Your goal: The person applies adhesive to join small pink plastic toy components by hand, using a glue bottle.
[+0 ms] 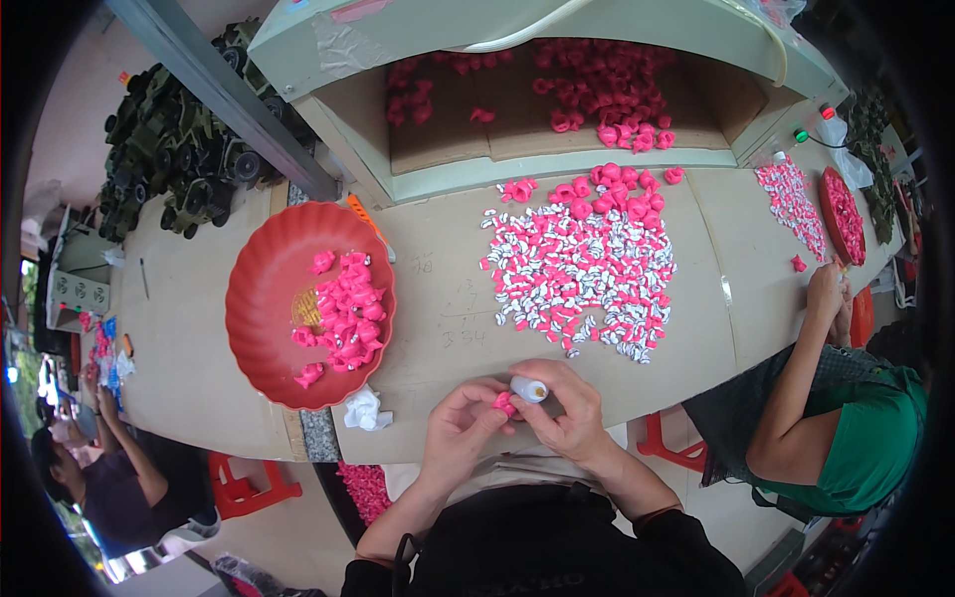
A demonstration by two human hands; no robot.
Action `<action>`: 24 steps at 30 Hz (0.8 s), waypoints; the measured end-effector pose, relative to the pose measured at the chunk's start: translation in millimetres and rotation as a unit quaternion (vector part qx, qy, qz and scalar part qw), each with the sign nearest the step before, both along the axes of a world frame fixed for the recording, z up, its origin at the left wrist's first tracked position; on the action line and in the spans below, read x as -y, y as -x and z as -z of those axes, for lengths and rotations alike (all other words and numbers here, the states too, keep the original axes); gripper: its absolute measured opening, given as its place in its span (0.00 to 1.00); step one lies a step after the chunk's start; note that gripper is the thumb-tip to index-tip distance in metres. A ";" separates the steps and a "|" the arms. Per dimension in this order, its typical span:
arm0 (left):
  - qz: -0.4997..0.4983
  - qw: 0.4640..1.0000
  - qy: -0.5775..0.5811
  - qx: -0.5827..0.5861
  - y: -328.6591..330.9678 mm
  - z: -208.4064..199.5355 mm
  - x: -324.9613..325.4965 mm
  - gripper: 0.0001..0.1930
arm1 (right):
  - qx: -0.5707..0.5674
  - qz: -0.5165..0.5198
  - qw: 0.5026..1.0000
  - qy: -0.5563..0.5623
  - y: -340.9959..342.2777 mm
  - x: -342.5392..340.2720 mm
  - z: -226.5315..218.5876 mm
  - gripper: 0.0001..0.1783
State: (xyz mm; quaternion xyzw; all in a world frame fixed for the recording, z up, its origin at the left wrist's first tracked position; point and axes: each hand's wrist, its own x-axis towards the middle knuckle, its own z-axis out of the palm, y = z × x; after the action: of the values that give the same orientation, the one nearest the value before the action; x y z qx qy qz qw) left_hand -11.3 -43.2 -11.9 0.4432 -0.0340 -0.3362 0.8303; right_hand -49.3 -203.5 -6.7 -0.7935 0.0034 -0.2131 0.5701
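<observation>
My left hand (460, 423) pinches a small pink plastic piece (504, 403) at the table's near edge. My right hand (562, 408) holds a small white tube-shaped bottle (529, 389) with its tip against that pink piece. Just beyond my hands lies a wide spread of pink and white small parts (577, 274) on the cardboard-covered table (448, 298). To the left stands a red round tray (269, 269) with a heap of finished pink pieces (348, 313) in it.
An open cardboard-lined box (448, 129) at the back holds more pink pieces. A crumpled white tissue (366, 410) lies by the tray. Dark green toy vehicles (179, 149) are piled at far left. A person in green (846, 418) works on the right; another sits lower left.
</observation>
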 end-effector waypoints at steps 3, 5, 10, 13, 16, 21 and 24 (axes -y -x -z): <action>0.008 1.000 -0.018 0.016 2.2 0.6 1.2 0.09 | -0.015 0.010 1.000 -0.008 2.1 -0.9 1.2 0.19; 0.008 1.000 -0.014 0.015 3.3 2.5 0.7 0.10 | -0.012 0.009 0.999 0.043 0.3 5.0 -4.2 0.19; -0.020 0.993 -0.092 0.068 -3.7 0.8 -0.8 0.13 | -0.067 0.070 0.994 -0.050 20.5 11.1 -15.3 0.20; -0.036 0.991 -0.111 0.069 -5.4 4.7 -4.5 0.14 | -0.122 0.009 0.992 -0.010 31.1 21.7 -31.1 0.21; -0.073 0.982 -0.130 0.115 -2.7 8.8 -3.5 0.14 | -0.173 0.015 0.981 -0.086 35.9 20.0 -39.9 0.21; -0.057 0.980 -0.132 0.140 -1.9 9.4 -5.6 0.14 | -0.052 -0.024 0.997 0.044 25.9 24.4 -40.9 0.19; -0.061 0.980 -0.128 0.137 -1.7 7.0 -4.7 0.14 | -0.048 0.003 0.998 0.039 25.7 20.7 -35.7 0.18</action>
State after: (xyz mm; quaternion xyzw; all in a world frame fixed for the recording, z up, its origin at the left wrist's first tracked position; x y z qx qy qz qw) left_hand -9.7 -38.5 -18.9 0.5891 -0.0773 -0.2223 0.7730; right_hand -75.0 -224.2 29.1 -0.8243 0.0247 -0.1763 0.5374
